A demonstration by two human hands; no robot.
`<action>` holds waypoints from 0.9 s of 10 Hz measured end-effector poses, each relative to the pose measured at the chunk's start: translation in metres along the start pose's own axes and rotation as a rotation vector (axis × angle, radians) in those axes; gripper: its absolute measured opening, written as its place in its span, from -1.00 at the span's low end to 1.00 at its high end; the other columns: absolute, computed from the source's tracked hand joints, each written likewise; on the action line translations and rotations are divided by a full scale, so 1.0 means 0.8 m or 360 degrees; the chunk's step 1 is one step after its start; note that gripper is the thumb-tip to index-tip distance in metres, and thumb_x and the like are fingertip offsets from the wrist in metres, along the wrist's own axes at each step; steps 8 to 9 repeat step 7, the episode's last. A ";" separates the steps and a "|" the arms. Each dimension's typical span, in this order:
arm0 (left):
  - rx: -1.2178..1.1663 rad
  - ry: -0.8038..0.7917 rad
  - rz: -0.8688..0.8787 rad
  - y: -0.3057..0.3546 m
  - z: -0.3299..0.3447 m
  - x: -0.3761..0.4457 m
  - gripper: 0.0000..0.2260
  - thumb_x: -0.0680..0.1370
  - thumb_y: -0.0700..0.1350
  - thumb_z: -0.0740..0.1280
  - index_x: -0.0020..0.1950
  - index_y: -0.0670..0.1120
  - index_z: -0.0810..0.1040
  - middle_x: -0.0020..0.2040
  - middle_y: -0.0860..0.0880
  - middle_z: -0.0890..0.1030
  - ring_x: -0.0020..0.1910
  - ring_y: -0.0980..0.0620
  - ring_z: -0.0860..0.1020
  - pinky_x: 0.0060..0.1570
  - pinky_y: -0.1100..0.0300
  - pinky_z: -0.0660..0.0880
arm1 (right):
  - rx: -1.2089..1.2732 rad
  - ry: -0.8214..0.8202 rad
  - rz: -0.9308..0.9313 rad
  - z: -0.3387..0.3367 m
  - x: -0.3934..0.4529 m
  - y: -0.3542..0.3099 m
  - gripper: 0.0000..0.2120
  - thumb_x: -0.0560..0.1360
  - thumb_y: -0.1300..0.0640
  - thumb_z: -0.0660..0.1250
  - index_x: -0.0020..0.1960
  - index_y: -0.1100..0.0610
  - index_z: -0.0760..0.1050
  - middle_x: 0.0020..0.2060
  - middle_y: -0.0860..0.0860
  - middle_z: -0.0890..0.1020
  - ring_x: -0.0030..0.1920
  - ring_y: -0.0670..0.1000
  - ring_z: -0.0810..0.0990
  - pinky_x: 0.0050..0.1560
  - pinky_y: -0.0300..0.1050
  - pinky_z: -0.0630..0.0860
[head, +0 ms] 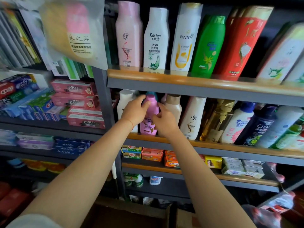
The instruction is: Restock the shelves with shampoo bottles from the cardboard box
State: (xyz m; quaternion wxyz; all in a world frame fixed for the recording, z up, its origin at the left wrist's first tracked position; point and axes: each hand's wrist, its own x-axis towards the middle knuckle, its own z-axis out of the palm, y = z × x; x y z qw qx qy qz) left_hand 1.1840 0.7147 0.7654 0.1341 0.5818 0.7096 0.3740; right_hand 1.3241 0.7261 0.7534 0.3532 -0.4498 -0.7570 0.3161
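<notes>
A pink shampoo bottle (150, 111) stands upright on the middle shelf (213, 148), between a white bottle (125, 99) and a beige bottle (174, 106). My left hand (134, 111) grips its upper left side, thumb curled near the cap. My right hand (164, 120) covers the bottle's right side, its fingers curled against the bottle. The cardboard box (130, 214) lies open at the bottom of the view, its inside dark.
The upper shelf (197, 80) holds pink, white, green and red bottles. More bottles fill the middle shelf to the right. Soap packs sit on the lower shelf (205, 175). Toothpaste boxes (74, 94) fill the left rack. A packet (74, 30) hangs at the top left.
</notes>
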 end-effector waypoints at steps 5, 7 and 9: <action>-0.0007 0.0017 -0.0217 0.022 0.001 -0.024 -0.61 0.67 0.12 0.08 0.49 0.10 0.31 0.01 -0.12 0.67 -0.22 -0.07 0.66 -0.02 -0.06 0.60 | 0.0170 0.0233 0.0290 -0.064 -0.036 0.021 -0.42 0.58 0.23 0.19 0.56 0.01 0.16 -0.26 0.19 0.64 -0.27 0.20 0.64 -0.23 0.15 0.62; -0.0423 0.0118 -0.0073 0.071 -0.019 -0.082 -0.67 0.61 -0.15 0.21 0.38 0.01 0.44 -0.14 -0.03 0.65 -0.34 -0.03 0.66 -0.18 -0.10 0.63 | 0.0413 0.0452 0.0096 -0.116 -0.072 -0.021 -0.76 0.60 0.22 0.22 0.22 0.09 0.52 -0.28 0.04 0.66 -0.42 -0.02 0.56 -0.37 -0.15 0.51; -0.0423 0.0118 -0.0073 0.071 -0.019 -0.082 -0.67 0.61 -0.15 0.21 0.38 0.01 0.44 -0.14 -0.03 0.65 -0.34 -0.03 0.66 -0.18 -0.10 0.63 | 0.0413 0.0452 0.0096 -0.116 -0.072 -0.021 -0.76 0.60 0.22 0.22 0.22 0.09 0.52 -0.28 0.04 0.66 -0.42 -0.02 0.56 -0.37 -0.15 0.51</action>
